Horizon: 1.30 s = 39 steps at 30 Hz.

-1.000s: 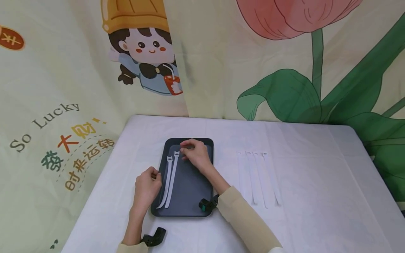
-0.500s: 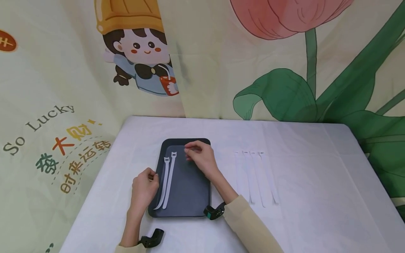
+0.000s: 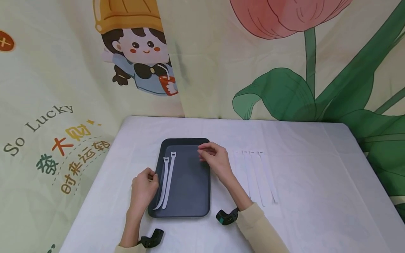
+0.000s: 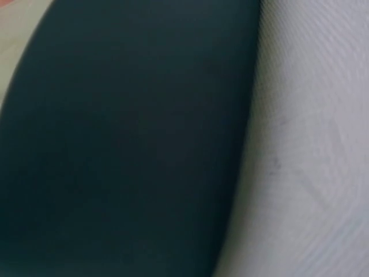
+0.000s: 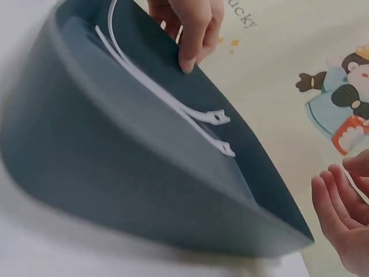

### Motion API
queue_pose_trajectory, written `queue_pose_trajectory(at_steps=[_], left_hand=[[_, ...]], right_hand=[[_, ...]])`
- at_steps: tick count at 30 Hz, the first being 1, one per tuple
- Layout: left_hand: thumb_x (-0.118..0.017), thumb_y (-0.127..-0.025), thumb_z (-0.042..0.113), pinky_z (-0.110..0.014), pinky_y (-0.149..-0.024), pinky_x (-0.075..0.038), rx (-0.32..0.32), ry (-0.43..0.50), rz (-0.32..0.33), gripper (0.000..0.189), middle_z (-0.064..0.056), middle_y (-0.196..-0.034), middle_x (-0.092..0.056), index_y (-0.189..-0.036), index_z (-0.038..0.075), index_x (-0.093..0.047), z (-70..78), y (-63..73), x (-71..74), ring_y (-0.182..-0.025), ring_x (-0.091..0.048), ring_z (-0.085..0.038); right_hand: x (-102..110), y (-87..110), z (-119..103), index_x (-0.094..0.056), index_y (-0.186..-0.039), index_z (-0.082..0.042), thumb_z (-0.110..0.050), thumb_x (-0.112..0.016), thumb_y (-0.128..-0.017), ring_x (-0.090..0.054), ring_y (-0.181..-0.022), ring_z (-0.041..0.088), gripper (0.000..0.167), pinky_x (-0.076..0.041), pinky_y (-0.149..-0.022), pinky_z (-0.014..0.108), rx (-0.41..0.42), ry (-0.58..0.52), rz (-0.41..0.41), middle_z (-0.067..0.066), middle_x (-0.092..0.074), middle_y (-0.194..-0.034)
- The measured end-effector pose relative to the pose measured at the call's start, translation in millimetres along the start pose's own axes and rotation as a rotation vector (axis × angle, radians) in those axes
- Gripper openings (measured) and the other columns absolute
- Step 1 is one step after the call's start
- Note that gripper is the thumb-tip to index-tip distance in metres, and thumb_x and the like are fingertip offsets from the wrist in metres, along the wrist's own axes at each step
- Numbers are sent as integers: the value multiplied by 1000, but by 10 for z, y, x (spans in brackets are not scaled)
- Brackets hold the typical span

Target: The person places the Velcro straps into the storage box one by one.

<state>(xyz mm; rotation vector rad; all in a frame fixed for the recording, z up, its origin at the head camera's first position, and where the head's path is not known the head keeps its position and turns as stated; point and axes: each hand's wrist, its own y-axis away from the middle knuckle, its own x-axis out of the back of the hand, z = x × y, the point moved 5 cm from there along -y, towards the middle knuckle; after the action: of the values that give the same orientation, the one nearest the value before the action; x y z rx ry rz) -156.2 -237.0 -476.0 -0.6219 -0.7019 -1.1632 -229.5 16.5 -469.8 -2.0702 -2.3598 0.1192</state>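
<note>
A dark grey rectangular tray (image 3: 191, 182) rests on the cloth-covered table. Inside it, along the left side, lie two white strap-type cable ties (image 3: 169, 181) with slotted heads toward the far end. My left hand (image 3: 145, 188) pinches the tray's left wall, its thumb on the inner face in the right wrist view. My right hand (image 3: 218, 160) hovers by the far right corner of the tray, fingers loosely bent with nothing between them. In the left wrist view the tray's dark outer wall (image 4: 132, 138) fills most of the picture.
Several more white cable ties (image 3: 261, 175) lie side by side on the white tablecloth (image 3: 322, 189), right of the tray; my right forearm partly covers them. A printed curtain (image 3: 209, 70) hangs behind the table's far edge.
My right hand has moved right, from beside the cable ties' heads to the tray's right rim. The left hand keeps its place, and both ties stay put in the tray.
</note>
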Motion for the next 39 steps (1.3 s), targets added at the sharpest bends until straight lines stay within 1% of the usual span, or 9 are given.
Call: queue_pose_trajectory(at_steps=[3, 7, 11, 15, 17, 21, 28, 35, 39], left_hand=[[-60, -93, 5, -33, -58, -47, 0, -3, 3, 12, -19, -81, -73, -87, -2, -66, 7, -1, 3, -69, -69, -30], [-60, -93, 5, -34, -58, -47, 3, -5, 3, 12, -18, -81, -73, -87, -2, -66, 11, 6, 5, -70, -69, -30], [-60, -94, 5, -33, -58, -46, 10, -4, -3, 12, -18, -81, -73, -88, -2, -66, 15, 11, -2, -70, -68, -30], [-60, -94, 5, -33, -58, -46, 14, -3, -8, 12, -18, -80, -72, -88, -3, -66, 18, 12, -11, -69, -68, -30], [-60, -94, 5, -33, -58, -46, 14, -3, -6, 12, -18, -80, -73, -88, -3, -66, 18, 13, -11, -70, -68, -30], [-60, -94, 5, -34, -59, -46, 8, -5, 4, 11, -18, -80, -73, -88, -3, -66, 18, 15, -4, -70, -68, -30], [-59, -94, 5, -33, -57, -46, 8, -2, 2, 12, -19, -80, -72, -88, -3, -66, 29, 25, 7, -70, -69, -30], [-59, -94, 4, -32, -56, -47, 16, -2, -7, 12, -22, -83, -73, -88, -4, -66, 39, 24, -1, -70, -69, -30], [-59, -94, 4, -32, -56, -47, 21, 1, -9, 12, -21, -83, -73, -90, -4, -67, 38, 23, -2, -70, -69, -30]], right_hand=[[119, 13, 7, -73, -109, 1, -6, -72, -94, -70, -92, 46, 16, -58, -85, 56, -3, 18, 30, 30, -71, -107], [290, 22, 30, -74, -109, 2, -6, -73, -93, -71, -89, 39, 18, -58, -83, 56, -11, 55, 84, 24, -74, -103], [477, 22, 68, -73, -109, 5, -3, -71, -93, -72, -90, 42, 18, -61, -78, 46, -18, 73, 146, 21, -75, -101], [664, 13, 109, -71, -111, 8, 3, -65, -94, -70, -93, 47, 19, -61, -74, 32, -28, 64, 202, 26, -74, -103], [749, 6, 131, -70, -112, 9, 5, -62, -95, -70, -94, 47, 20, -60, -73, 28, -39, 66, 224, 28, -74, -105], [890, -10, 163, -70, -113, 9, 5, -58, -96, -71, -93, 42, 22, -59, -74, 26, -57, 88, 256, 29, -73, -108], [1081, -18, 226, -71, -113, 5, 2, -58, -97, -70, -98, 39, 21, -57, -78, 22, -77, 145, 296, 27, -73, -111], [1203, -15, 252, -74, -115, -4, -6, -62, -98, -70, -106, 25, 21, -49, -83, 15, -116, 247, 328, 17, -75, -116], [1233, -39, 285, -72, -117, -4, -6, -63, -98, -70, -108, 24, 21, -49, -85, 14, -133, 235, 334, 15, -75, -116]])
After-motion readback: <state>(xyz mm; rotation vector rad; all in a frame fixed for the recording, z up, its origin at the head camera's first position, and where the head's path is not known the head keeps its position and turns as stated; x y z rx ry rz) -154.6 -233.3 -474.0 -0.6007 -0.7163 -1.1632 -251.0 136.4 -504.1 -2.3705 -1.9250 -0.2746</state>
